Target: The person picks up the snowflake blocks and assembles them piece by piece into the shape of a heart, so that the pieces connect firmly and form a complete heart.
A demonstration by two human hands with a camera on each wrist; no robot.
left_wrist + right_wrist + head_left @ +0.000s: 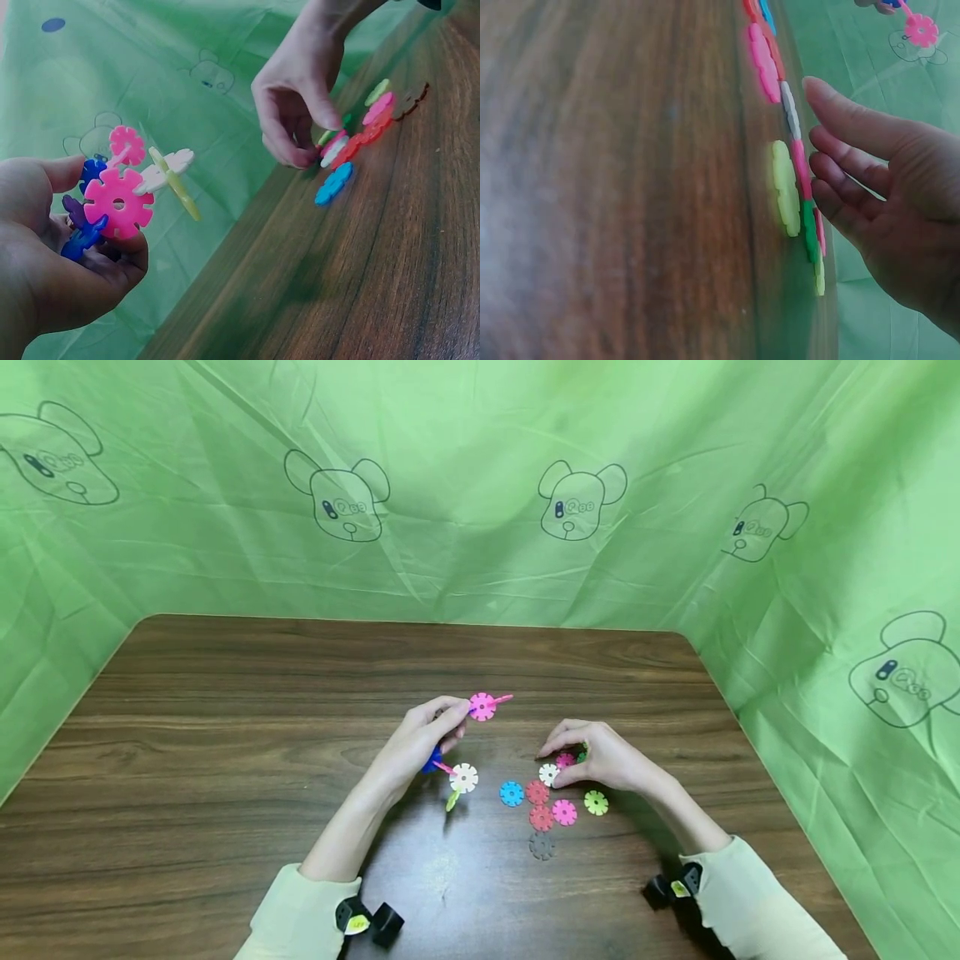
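My left hand [420, 739] grips a cluster of interlocked notched plastic discs above the table. Pink [112, 214], blue [82, 238], purple, white [466, 776] and yellow-green discs [175, 187] show in it; my fingers hide part of the joints. Over on the right, my right hand [603, 756] hangs low above a group of loose discs, its fingers loosely bent. In the right wrist view nothing shows between that thumb and the fingers. Closest to it are a white disc [548, 774], a pink disc [565, 762] and a green disc [810, 231], partly covered in the head view.
Other loose discs lie flat on the brown wooden table [225, 760]: blue [512, 793], two red [540, 817], pink [564, 812], yellow-green [596, 802] and a dark see-through one [542, 846]. Green cloth [465, 560] hangs behind and beside the table.
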